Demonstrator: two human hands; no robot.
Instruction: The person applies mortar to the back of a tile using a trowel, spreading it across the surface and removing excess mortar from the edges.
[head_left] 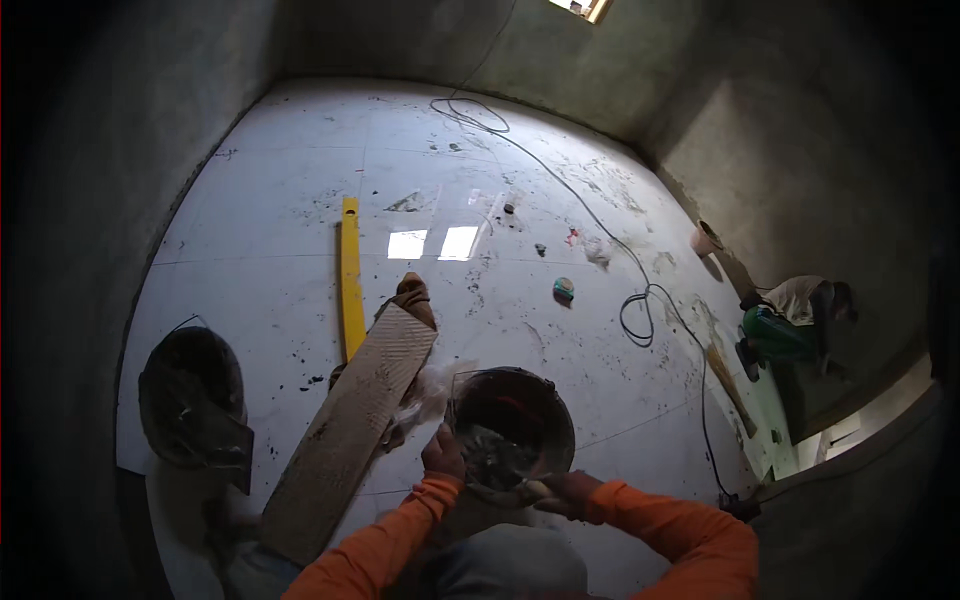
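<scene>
A dark bucket [558, 400] stands on the floor right in front of me, with wet grey mortar [495, 458] inside. My left hand [443, 455] is closed on the left side of its rim. At the near right rim, my right hand [570, 495] is closed around the pale handle of what looks like a trowel [530, 491]; its blade is hard to make out against the mortar. Just left of the bucket lies a long tile strip [350, 430] with a ridged face, tilted over a brown cloth bundle [413, 295]. Crumpled clear plastic [425, 388] sits between strip and bucket.
A second dark bucket [190, 390] stands at left. A yellow spirit level [350, 275] lies beyond the strip. A cable [590, 205] loops across the pale tiled floor [290, 180]. A green roll-like item [564, 290] lies ahead. Another person [790, 320] crouches at the right, near a small bucket [706, 240].
</scene>
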